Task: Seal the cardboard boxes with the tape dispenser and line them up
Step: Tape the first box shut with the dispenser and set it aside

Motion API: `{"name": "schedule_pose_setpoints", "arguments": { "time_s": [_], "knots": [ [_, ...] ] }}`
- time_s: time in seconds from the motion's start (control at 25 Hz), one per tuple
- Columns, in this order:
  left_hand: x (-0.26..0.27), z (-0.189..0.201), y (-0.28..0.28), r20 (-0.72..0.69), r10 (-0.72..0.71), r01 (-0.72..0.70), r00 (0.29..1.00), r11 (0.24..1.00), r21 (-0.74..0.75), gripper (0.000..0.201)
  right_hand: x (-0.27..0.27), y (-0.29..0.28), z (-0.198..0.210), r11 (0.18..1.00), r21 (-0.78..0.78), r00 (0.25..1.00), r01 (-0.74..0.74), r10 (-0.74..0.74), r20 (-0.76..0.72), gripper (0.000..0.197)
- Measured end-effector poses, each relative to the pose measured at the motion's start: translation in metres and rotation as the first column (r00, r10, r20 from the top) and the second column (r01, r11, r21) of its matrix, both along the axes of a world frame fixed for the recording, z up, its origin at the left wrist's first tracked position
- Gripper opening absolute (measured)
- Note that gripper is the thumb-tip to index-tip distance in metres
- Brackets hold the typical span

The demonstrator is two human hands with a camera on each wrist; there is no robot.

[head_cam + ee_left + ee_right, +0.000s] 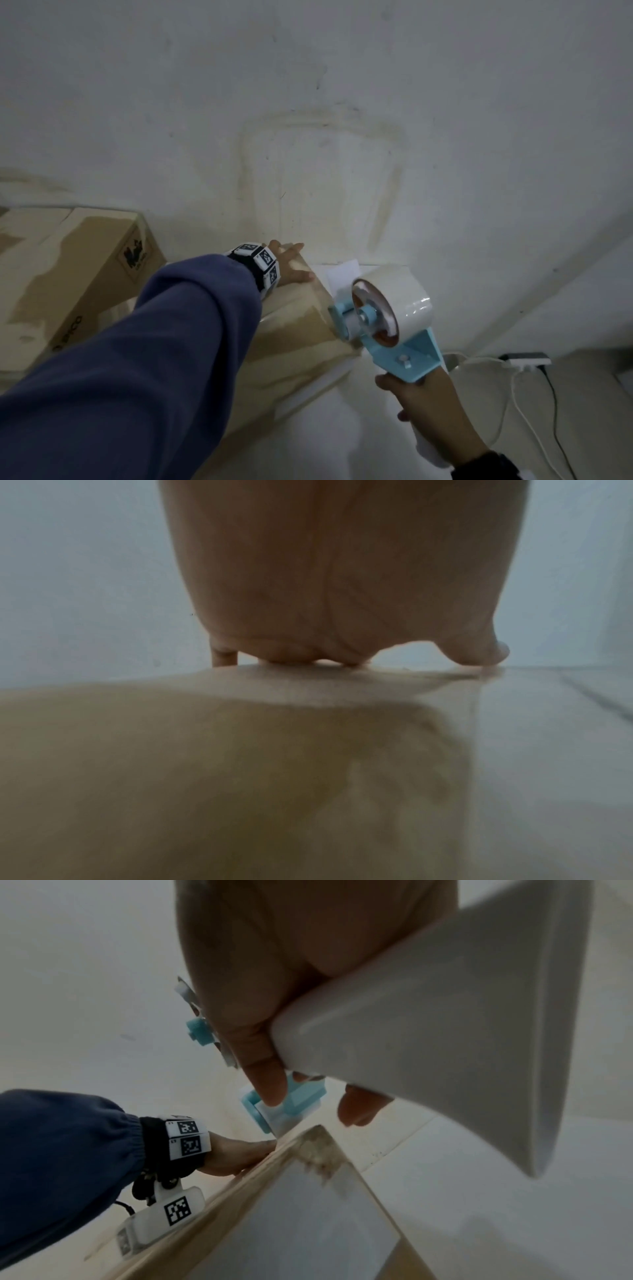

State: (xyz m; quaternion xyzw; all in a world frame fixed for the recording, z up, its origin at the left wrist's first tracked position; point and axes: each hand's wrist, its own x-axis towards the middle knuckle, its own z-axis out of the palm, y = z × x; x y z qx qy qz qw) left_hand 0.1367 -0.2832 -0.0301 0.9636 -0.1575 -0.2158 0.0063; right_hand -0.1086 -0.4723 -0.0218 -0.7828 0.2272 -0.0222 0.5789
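Head view: left hand [291, 265] presses flat on a cardboard box [294, 329]; right hand [430, 407] grips the tape dispenser [383, 315] at its edge. Sealing appears underway; next, drawing tape steadily across.

Bkgd: pale wall [342, 85] w/ stains, cables at right.
Brownish outline stain [318, 178] on wall, roughly square, mid-frame. White power strip [525, 361] lower right on a pale ledge [589, 380]; a white cable [520, 411] & a black cable [556, 428] trail down from it, side by side.
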Motion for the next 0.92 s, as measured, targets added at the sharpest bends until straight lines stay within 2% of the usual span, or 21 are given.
{"name": "schedule_pose_setpoints", "arguments": {
  "time_s": [0.08,0.24,0.36,0.44,0.52,0.6,0.68,0.84,0.92],
  "knots": [
    [-0.003,0.001,-0.001,-0.005,-0.009,0.009,1.000,1.000,0.008,0.089,-0.013,-0.007,-0.006,0.998,-0.064,0.999,0.015,-0.019,-0.050,0.030],
    [-0.010,0.008,-0.006,0.045,0.010,-0.014,0.999,0.995,0.095,0.093,-0.022,-0.011,-0.013,0.999,0.037,0.992,0.010,-0.005,-0.129,0.015],
    [-0.043,0.026,-0.026,0.158,-0.062,0.055,0.985,0.997,0.049,0.075,-0.024,-0.011,-0.013,0.995,0.092,0.989,-0.031,0.044,-0.139,0.012],
    [-0.083,0.031,-0.037,0.099,-0.168,0.170,0.981,0.985,-0.013,0.074,-0.027,-0.011,-0.013,0.995,0.093,0.988,-0.046,0.059,-0.140,0.011],
    [-0.122,0.025,-0.041,-0.012,-0.227,0.225,0.974,0.972,-0.062,0.093,-0.029,-0.013,-0.013,0.996,0.045,0.986,-0.082,0.088,-0.139,0.012],
    [-0.140,0.013,-0.043,-0.038,-0.186,0.181,0.982,0.977,-0.114,0.111,-0.030,-0.016,-0.012,0.993,-0.003,0.986,-0.116,0.115,-0.123,0.014],
    [-0.144,0.002,-0.046,-0.013,-0.110,0.106,0.994,0.978,-0.181,0.115,-0.028,-0.018,-0.010,0.991,-0.009,0.985,-0.136,0.135,-0.106,0.015],
    [-0.147,-0.009,-0.049,0.040,-0.005,0.015,0.999,0.971,-0.239,0.107,-0.027,-0.015,-0.004,0.976,0.127,0.979,-0.174,0.186,-0.087,0.012],
    [-0.149,-0.013,-0.050,0.086,-0.027,0.038,0.996,0.991,-0.132,0.100,-0.027,-0.016,-0.002,0.966,0.190,0.980,-0.175,0.190,-0.064,0.014]
  ]
}}
